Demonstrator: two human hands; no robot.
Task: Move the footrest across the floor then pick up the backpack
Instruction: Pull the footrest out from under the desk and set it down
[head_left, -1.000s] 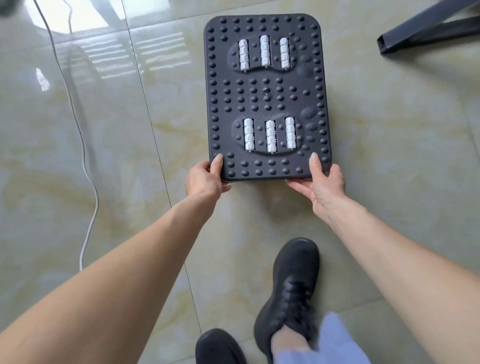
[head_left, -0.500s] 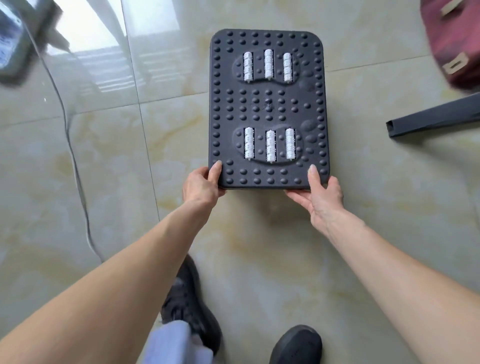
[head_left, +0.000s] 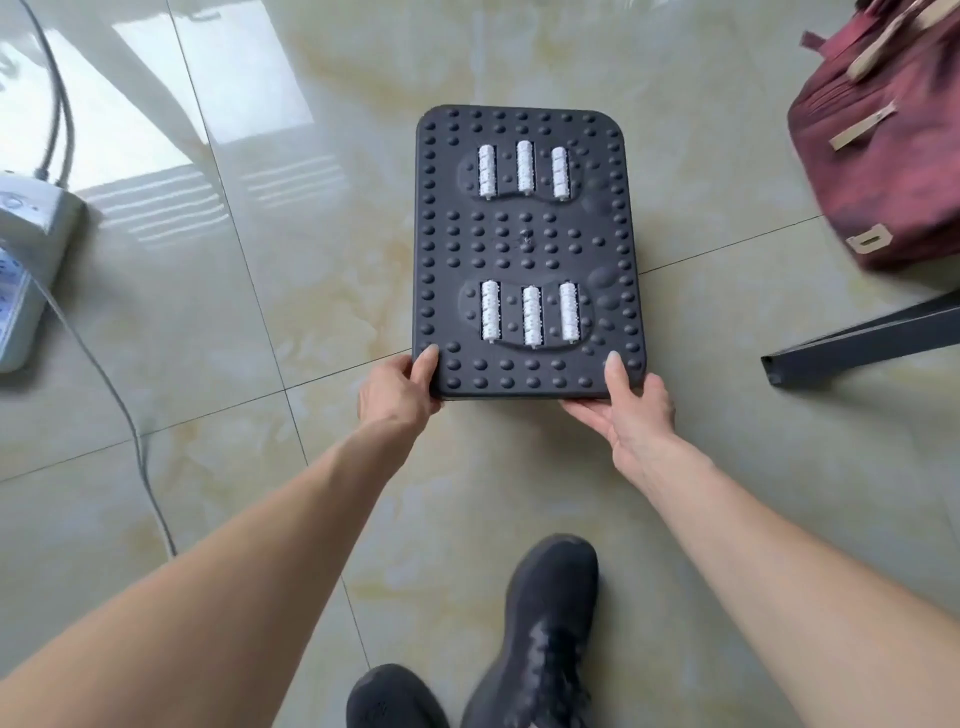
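The black studded footrest with several white rollers is in front of me over the tiled floor. My left hand grips its near left corner, thumb on top. Gripping the near right corner is my right hand, thumb on top and fingers underneath. The dark red backpack with tan straps stands on the floor at the upper right, apart from the footrest and partly cut off by the frame edge.
A dark metal furniture leg lies along the floor at the right, below the backpack. At the left edge sits a white power strip with grey cables trailing over the tiles. My black shoes are at the bottom.
I have stepped forward with the footrest held in both hands. The backpack and the furniture leg have come closer at the right, and the power strip has come into view at the left.
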